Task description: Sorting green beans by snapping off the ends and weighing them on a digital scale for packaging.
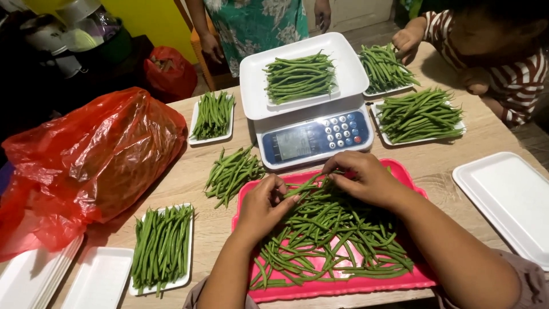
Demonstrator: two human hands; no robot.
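On pink tray (414,177) at near edge of counter (189,177): loose heap of green beans (329,240), spread over most of tray. Both hands of wearer work at far end of heap, approx. centre of view.

L hand (263,206): palm down on beans, grip curled, fingers pressed together round a few bean ends; thumb tip near R hand. R hand (366,180): fingertips pinching same small bunch of beans at far rim of tray, just below scale. Hands nearly touching, beans run between them.

Digital scale (314,137), white w/ blue keypad panel, stands just beyond tray; its white pan (254,74) holds a foam tray w/ neat bean bundle (299,77).

Filled white foam trays around: one L of scale (213,114), one near-L by counter edge (162,246), two R of scale (420,114) and (384,67). Loose bean pile (233,171) lies bare on counter, between L foam tray and pink tray, apart from both.

Empty foam trays: stack at near-L corner (34,280), single one beside it (97,280), another at R edge (509,200).

Big red plastic bag (91,160), crumpled, at L side; contents not visible.

Others: person in striped sleeve far R, hand (407,41) touching far-R bean tray; person in floral garment (257,23) standing behind scale, hands hanging.
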